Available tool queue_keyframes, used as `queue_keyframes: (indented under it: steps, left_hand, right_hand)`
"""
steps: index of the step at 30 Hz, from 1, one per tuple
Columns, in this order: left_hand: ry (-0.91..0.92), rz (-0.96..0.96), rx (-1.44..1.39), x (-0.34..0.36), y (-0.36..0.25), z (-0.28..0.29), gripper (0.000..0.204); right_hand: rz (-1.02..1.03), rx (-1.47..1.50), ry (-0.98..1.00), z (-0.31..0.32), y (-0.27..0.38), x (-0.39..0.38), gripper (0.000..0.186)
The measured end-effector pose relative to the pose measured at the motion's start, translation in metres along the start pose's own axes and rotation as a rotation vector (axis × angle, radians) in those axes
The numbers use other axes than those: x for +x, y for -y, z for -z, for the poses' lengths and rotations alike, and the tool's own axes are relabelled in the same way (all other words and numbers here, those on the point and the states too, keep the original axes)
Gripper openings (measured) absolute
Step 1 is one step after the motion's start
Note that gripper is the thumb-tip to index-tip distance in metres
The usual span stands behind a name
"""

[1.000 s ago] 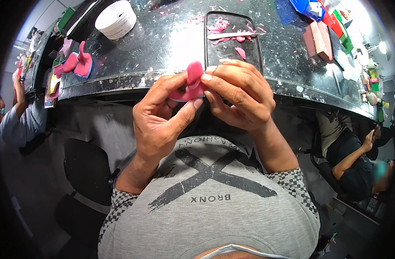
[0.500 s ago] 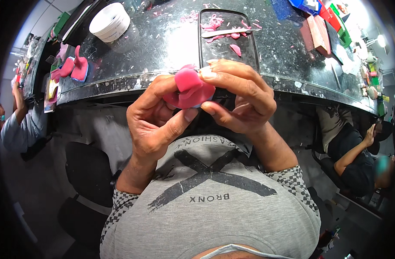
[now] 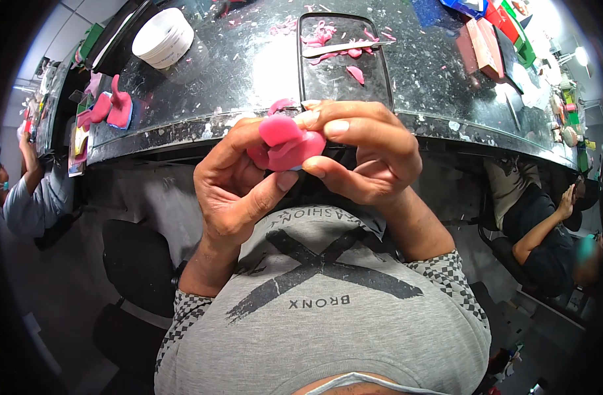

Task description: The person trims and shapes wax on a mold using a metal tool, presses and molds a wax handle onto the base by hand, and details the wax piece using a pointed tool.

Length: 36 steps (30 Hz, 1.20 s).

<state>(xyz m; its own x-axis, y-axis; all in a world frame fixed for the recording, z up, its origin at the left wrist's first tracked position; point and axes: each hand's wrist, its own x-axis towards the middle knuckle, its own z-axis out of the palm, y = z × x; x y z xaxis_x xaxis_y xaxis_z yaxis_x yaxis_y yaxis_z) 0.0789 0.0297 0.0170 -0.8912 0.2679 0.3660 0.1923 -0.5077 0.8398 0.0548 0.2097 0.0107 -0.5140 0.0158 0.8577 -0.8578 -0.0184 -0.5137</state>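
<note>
Between my fingertips is a rounded pink wax-like piece [image 3: 285, 150] with a raised lobe and a pale blue edge underneath. My left hand [image 3: 232, 191] grips it from the left, thumb at its lower edge. My right hand [image 3: 370, 155] pinches it from the right with thumb and fingers. Just beyond, a dark tray [image 3: 344, 85] holds pink shavings, a loose pink piece [image 3: 355, 74] and a metal blade-like tool [image 3: 334, 49] lying across them. Whether anything small is under my right fingertips I cannot make out.
The black worktop [image 3: 239, 72] carries a white tub [image 3: 162, 41], pink pieces on blue bases [image 3: 120, 108] at left, and boxes [image 3: 487, 49] at back right. A co-worker [image 3: 25, 197] is at far left, another [image 3: 532, 224] at right. An empty chair [image 3: 133, 257] stands left of me.
The pink piece has tilted over toward me and moved slightly left and down, showing more of its upper lobe. My right fingers have shifted down along it; both hands still hold it.
</note>
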Motion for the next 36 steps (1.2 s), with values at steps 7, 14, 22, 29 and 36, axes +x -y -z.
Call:
queue_keyframes:
  steps: [7,14,22,29,36]
  left_hand:
    - [-0.01,-0.024,-0.008,0.0,0.0,-0.001,0.042]
    - [0.028,-0.049,-0.028,0.0,0.0,-0.001,0.042]
    - [0.062,-0.07,-0.017,0.003,0.001,0.003,0.043]
    - [0.035,-0.073,-0.067,0.01,0.001,0.004,0.052]
    - [0.012,0.006,0.04,0.017,-0.007,0.001,0.054]
  right_hand:
    - [0.218,-0.252,0.12,0.001,-0.003,0.004,0.035]
    - [0.036,-0.084,0.022,-0.002,-0.002,-0.001,0.036]
    - [-0.145,0.085,0.126,0.006,-0.002,0.004,0.039]
    - [-0.194,0.097,0.146,0.005,-0.001,0.008,0.035]
    - [-0.292,0.241,0.073,0.002,-0.002,0.004,0.036]
